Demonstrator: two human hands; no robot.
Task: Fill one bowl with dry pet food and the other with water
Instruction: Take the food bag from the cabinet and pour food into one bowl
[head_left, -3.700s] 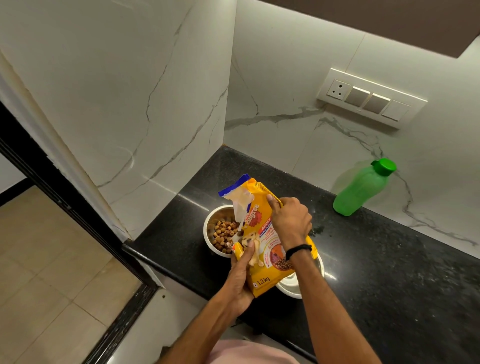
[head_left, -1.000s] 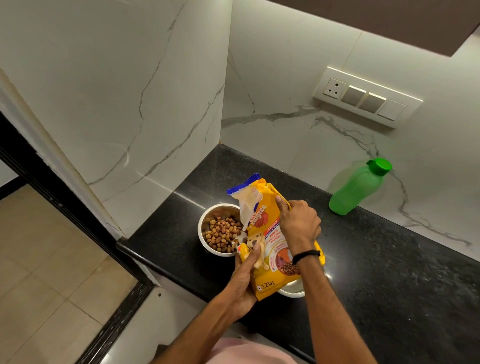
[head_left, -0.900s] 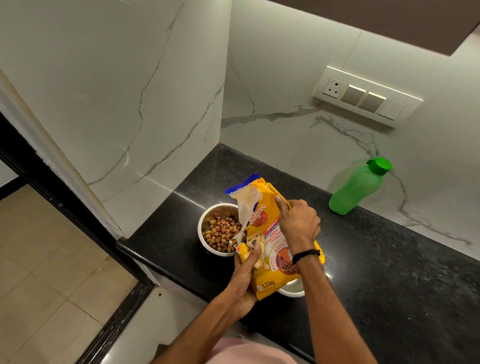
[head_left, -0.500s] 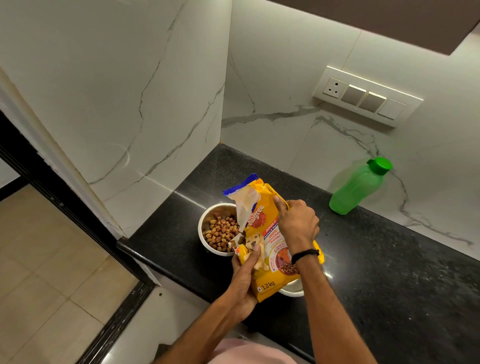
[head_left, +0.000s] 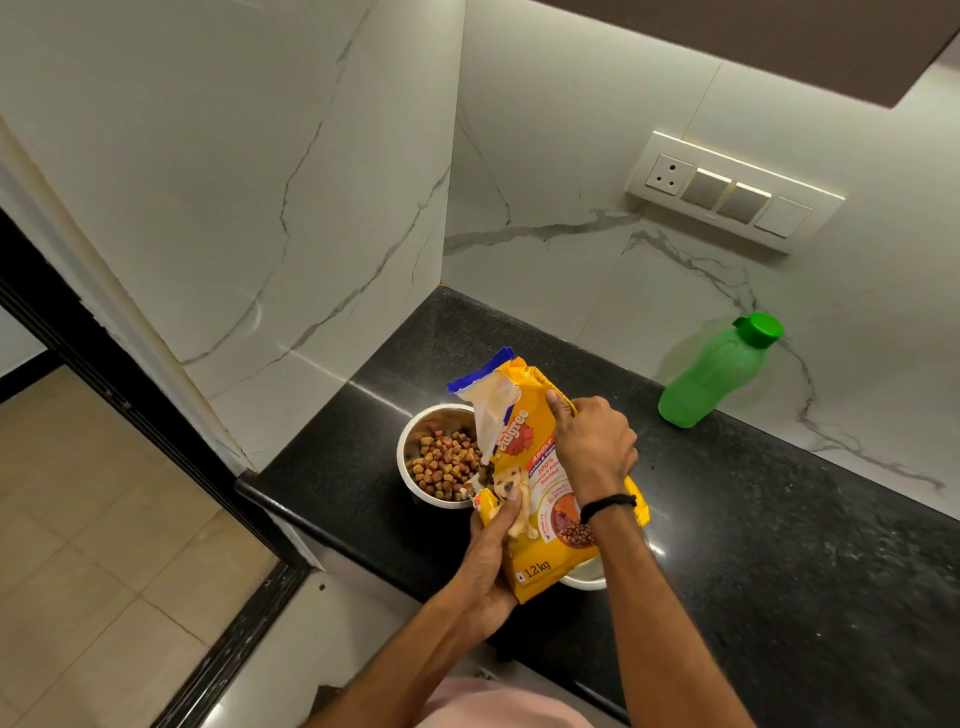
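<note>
Both hands are gripping the yellow pet food bag (head_left: 540, 499): the left hand (head_left: 491, 566) grasping its lower left edge, the right hand (head_left: 592, 447) clutching its upper side. It is tilting over the bowl (head_left: 410, 441) of kibble (head_left: 444, 462) near the countertop's (head_left: 779, 545) front left corner. A second bowl (head_left: 584, 577) is peeking from beneath the bag. A green bottle (head_left: 717, 371) is standing by the back wall.

Steel bowl (head_left: 415, 441) shiny; pet food bag (head_left: 540, 467) glossy plastic; counter (head_left: 779, 545) polished blk stone; bottle (head_left: 711, 374) matt plastic

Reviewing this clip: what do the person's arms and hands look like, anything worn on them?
Both forearms are bare, with no sleeves in view. The right hand has a thin black band around the wrist. The left hand shows no ring, watch or glove. A pink garment shows at the bottom edge.
</note>
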